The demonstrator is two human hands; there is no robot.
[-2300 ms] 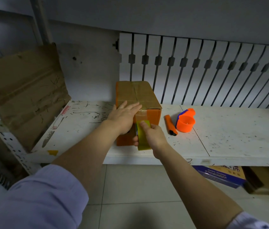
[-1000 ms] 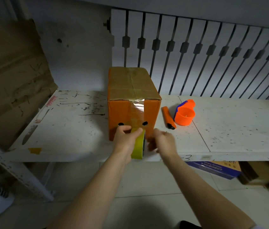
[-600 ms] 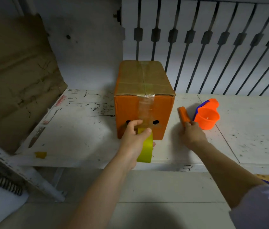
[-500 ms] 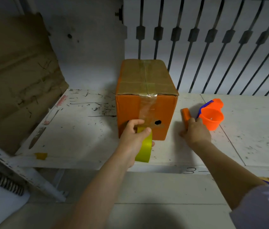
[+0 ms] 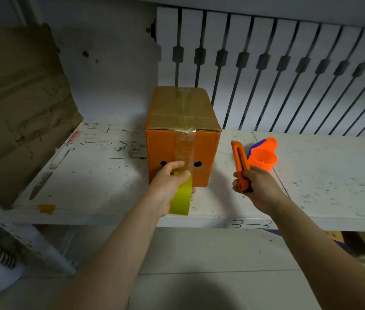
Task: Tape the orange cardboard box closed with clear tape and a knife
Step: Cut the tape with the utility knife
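The orange cardboard box [image 5: 161, 151] stands on the white shelf [image 5: 101, 175], flaps down, with a clear tape strip running along its brown top and down its front face. My left hand [image 5: 168, 184] grips the yellow-green tape roll [image 5: 180, 199] against the bottom of that face, the strip still joined to the roll. To the right of the box, my right hand [image 5: 255, 186] holds the orange utility knife [image 5: 241, 162] lifted off the shelf, its tip pointing away from me. I cannot tell whether the blade is out.
An orange and blue tape dispenser [image 5: 263, 157] sits on the shelf right of the knife. A flattened brown cardboard sheet [image 5: 18, 104] leans at the left. White radiator slats [image 5: 289, 74] stand behind. More boxes [image 5: 356, 242] lie under the shelf on the tiled floor.
My right hand left the tape roll, reached right to the orange knife and picked it up. My left hand took over the roll and keeps it at the box's front.
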